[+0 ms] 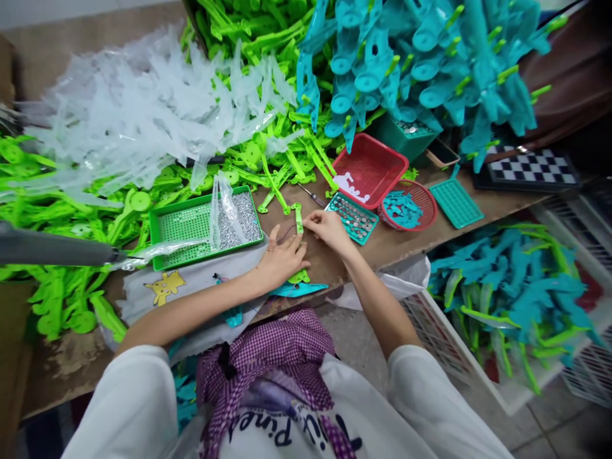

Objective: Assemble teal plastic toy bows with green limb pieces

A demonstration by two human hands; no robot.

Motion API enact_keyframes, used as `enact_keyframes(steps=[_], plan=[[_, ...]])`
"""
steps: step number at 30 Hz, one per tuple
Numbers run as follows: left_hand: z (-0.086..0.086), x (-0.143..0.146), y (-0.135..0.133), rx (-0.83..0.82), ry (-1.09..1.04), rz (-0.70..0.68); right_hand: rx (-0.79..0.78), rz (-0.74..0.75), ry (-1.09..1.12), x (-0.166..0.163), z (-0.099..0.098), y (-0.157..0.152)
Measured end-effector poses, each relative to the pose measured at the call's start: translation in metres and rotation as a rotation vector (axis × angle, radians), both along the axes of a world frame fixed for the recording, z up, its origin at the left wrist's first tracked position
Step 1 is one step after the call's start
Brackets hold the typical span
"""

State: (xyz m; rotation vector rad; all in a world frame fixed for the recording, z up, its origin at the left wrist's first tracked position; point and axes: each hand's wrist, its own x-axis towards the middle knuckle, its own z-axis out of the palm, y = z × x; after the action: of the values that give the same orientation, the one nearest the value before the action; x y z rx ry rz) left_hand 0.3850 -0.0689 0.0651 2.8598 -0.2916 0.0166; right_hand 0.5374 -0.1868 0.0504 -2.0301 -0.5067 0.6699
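My left hand [282, 260] is closed over a lime-green plastic part [299, 220], pressing it to the tabletop. The part's narrow upper end sticks out beyond the fingers, and a rounded green end shows below the hand. On the right of that narrow end, my right hand [329, 229] is pinched, its fingertips close against the part. Whatever lies between those fingertips is too small to make out. A teal plastic piece [300, 291] lies at the table edge just under my left hand. Beyond my right hand rests a screwdriver [312, 195].
A green tray [189, 258] with small metal pieces stands left. To the right are a teal tray [359, 239] of metal discs, a red basket [377, 162] and a round basket [433, 213] of teal pieces. Piles of green parts [239, 166] and teal parts [421, 57] crowd the back.
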Motion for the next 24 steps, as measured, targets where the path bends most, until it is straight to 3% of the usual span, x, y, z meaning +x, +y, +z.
enact_keyframes(steps=[12,18,24], plan=[[0.005,0.003,0.002,-0.034,0.070,-0.039,-0.239,0.109,-0.070,0.006,0.015,0.011],[0.006,0.004,0.004,-0.023,0.073,-0.060,-0.427,0.304,-0.102,0.021,0.028,0.027],[0.011,0.005,0.004,0.018,0.085,-0.082,-0.209,0.294,0.080,0.030,0.016,0.020]])
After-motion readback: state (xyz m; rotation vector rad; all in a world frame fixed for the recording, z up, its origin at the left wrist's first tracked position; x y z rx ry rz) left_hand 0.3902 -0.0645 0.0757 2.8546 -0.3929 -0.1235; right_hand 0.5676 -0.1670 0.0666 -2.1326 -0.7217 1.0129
